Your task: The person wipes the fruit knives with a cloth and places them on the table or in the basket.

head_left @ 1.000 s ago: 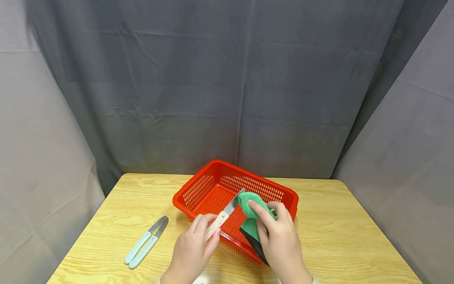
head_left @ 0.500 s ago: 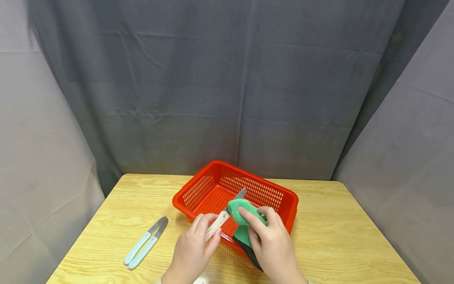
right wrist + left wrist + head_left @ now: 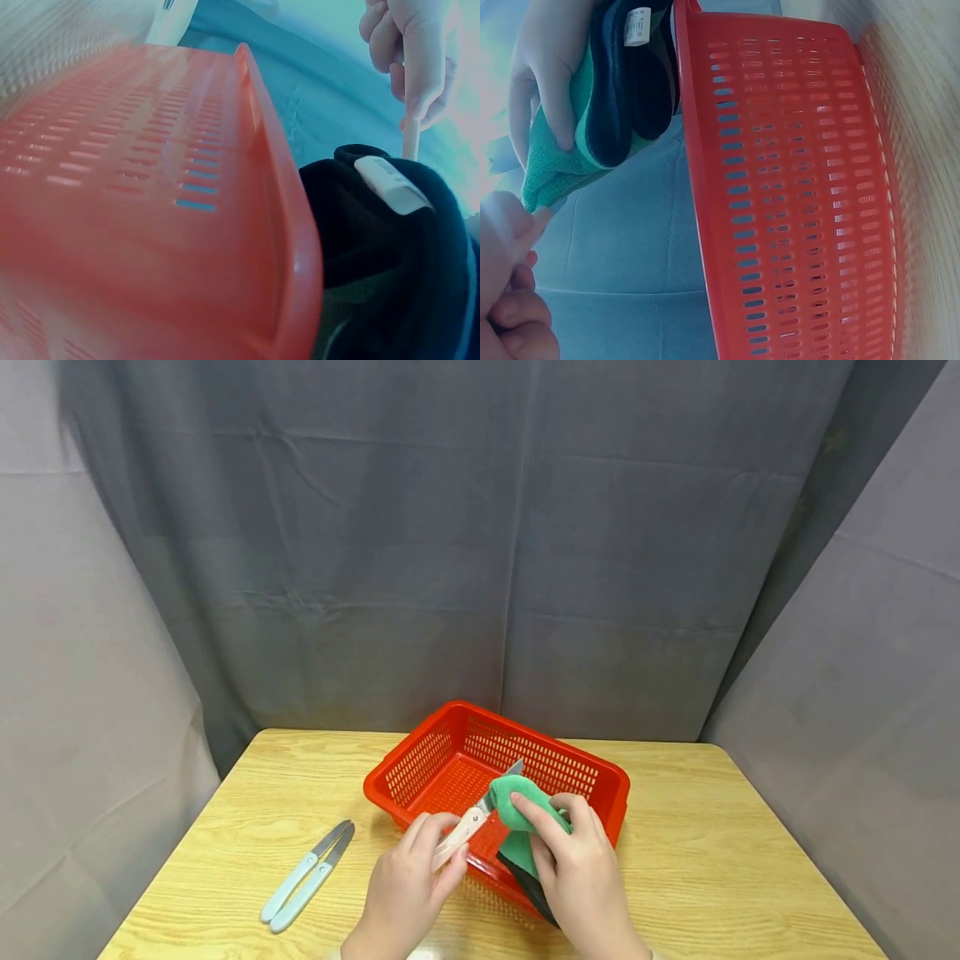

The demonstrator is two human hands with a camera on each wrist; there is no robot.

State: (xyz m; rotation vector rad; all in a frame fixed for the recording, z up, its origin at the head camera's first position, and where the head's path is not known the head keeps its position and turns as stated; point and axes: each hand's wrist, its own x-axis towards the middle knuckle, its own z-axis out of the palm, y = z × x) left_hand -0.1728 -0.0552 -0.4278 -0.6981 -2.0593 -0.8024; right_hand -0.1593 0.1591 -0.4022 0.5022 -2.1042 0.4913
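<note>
My left hand (image 3: 405,887) grips the pale handle of a knife (image 3: 463,832), whose blade slants up and away over the red basket. With my right hand (image 3: 581,881) I hold a folded cloth (image 3: 517,802), green on one face and black on the other, wrapped about the blade so that only the tip and a bit near the handle show. In the left wrist view the cloth (image 3: 574,161) meets the knife just beyond my left fingers (image 3: 510,225). The right wrist view shows the cloth's black side (image 3: 420,247) with a white tag.
Beneath both hands a red plastic basket (image 3: 420,727) with slotted walls stands on the wooden table (image 3: 712,843). Two knives with light blue handles (image 3: 307,881) lie side by side to its left. Grey curtains (image 3: 375,568) hang behind the table and at both sides.
The cloth in my right hand slid down the blade toward the handle, then slightly back toward the tip. My left hand has stayed in place with the knife.
</note>
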